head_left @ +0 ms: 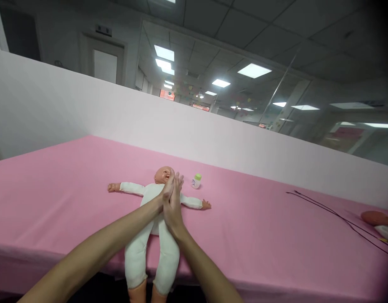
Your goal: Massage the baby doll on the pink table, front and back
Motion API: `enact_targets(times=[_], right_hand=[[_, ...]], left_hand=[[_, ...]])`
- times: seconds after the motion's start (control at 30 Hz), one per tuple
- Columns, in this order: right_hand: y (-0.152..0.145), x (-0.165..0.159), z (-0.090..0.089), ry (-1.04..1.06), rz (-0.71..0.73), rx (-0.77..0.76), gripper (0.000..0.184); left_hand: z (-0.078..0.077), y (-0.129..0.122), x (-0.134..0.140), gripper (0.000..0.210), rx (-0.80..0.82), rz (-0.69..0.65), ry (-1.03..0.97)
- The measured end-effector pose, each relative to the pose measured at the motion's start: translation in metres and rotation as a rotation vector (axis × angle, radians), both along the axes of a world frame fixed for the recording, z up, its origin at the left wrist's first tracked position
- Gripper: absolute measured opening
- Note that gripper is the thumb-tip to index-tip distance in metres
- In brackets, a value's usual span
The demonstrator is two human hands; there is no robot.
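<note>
Starting left, with the doll (150, 198), flat on its back on the pink cloth (74, 189), with legs reaching past the near edge. Probably light, soft and floppy through that white body, likely firmer and slicker at the head; best held round the torso, with support beneath the head. Across now to the left hand (168, 188), angled in from lower left, straight-fingered, pressed palm to palm with the right hand (174, 204), equally flat, over the doll's torso; gripping nothing visible, impossible to tell if touching the doll. On past the green-capped bottle (196, 182), then out to dark cords (333, 211)
</note>
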State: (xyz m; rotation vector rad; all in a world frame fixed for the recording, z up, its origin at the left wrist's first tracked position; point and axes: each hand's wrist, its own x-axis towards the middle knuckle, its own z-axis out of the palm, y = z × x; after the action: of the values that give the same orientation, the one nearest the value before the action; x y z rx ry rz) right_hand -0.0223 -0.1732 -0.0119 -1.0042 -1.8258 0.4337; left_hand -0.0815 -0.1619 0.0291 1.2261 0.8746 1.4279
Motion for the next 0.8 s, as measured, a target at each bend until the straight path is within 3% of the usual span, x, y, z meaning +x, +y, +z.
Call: enact_targets(times=[0.07,0.17,0.3,0.33,0.4,0.5,0.53,0.67,0.8], right_hand=[[-0.005,0.003,0.005,-0.013,-0.021,0.068,0.076],[0.01,0.026,0.015,0.0,-0.016,0.111,0.068],[0.035,0.067,0.007,0.119,-0.082,-0.131,0.065],[0.037,0.074,0.001,0.101,-0.103,-0.184,0.066],[0.036,0.081,-0.009,0.04,-0.129,-0.23,0.065],[0.029,0.072,-0.015,-0.019,-0.103,-0.189,0.061],[0.027,0.065,-0.016,-0.053,-0.065,-0.154,0.058],[0.027,0.035,-0.02,-0.205,0.182,-0.047,0.053],[0.041,0.03,-0.038,-0.272,0.087,-0.214,0.067]], left_hand=[[-0.003,-0.014,0.003,0.072,-0.045,-0.045,-0.039],[-0.003,-0.041,0.0,0.074,-0.107,-0.223,-0.149],[0.0,-0.087,-0.026,0.082,0.036,-0.47,-0.13],[-0.001,-0.094,-0.033,0.082,0.086,-0.457,-0.066],[-0.008,-0.098,-0.045,0.075,0.186,-0.307,0.162],[-0.028,-0.075,-0.055,0.068,0.289,0.043,0.61],[-0.035,-0.062,-0.057,0.068,0.292,0.106,0.729],[-0.062,-0.017,-0.065,0.063,0.249,0.11,1.015],[-0.075,-0.001,-0.077,0.065,0.213,0.112,1.057]])
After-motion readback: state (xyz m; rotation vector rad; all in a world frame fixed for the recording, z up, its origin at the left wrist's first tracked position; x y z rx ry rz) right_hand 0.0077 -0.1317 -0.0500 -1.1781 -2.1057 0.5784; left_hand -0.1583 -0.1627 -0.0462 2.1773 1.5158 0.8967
